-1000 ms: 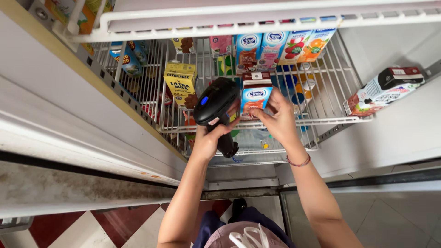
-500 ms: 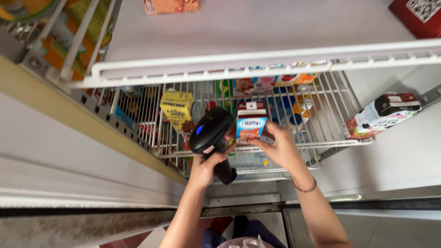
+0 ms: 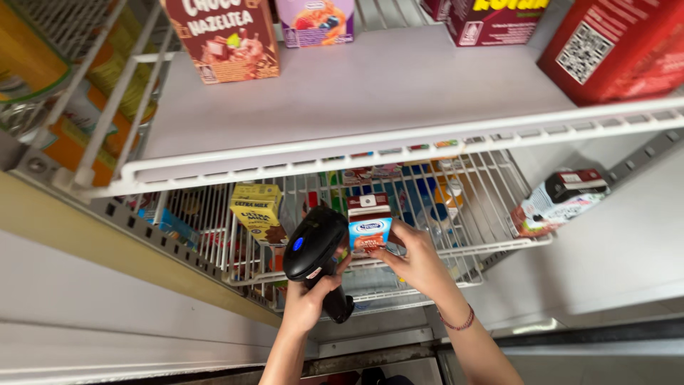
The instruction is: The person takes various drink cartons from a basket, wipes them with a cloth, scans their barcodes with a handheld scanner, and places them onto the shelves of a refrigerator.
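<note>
The left hand (image 3: 308,303) is clenched round the grip of a black scanner (image 3: 313,246); its handle pokes out below the fist, and the fingers are mostly hidden behind the scanner's body. One blue light shows on the scanner's back. The right hand (image 3: 420,264) pinches a small blue and white carton (image 3: 369,224) with a dark red top, fingers closed on its lower right edge. The carton is upright at the front of the wire shelf (image 3: 491,249), just beside the scanner head; whether the two touch cannot be told.

Much is cut off. Both forearms run out of the bottom edge. On the solid upper shelf (image 3: 370,100) five boxes show, all cropped by the top of the frame: one brown box (image 3: 228,36), one pink and purple box (image 3: 315,20), two dark red ones at the top edge, and one large red box (image 3: 620,46) at right. That shelf's white rail hides the tops of the cartons standing behind it on the wire shelf; they are blurred and overlap, so their number cannot be counted. One yellow carton (image 3: 258,212) stands clear at left of the scanner. One carton with a black cap (image 3: 559,199) lies on its side at the wire shelf's right end. Packages at far left, behind the wire side, are too blurred to make out.
</note>
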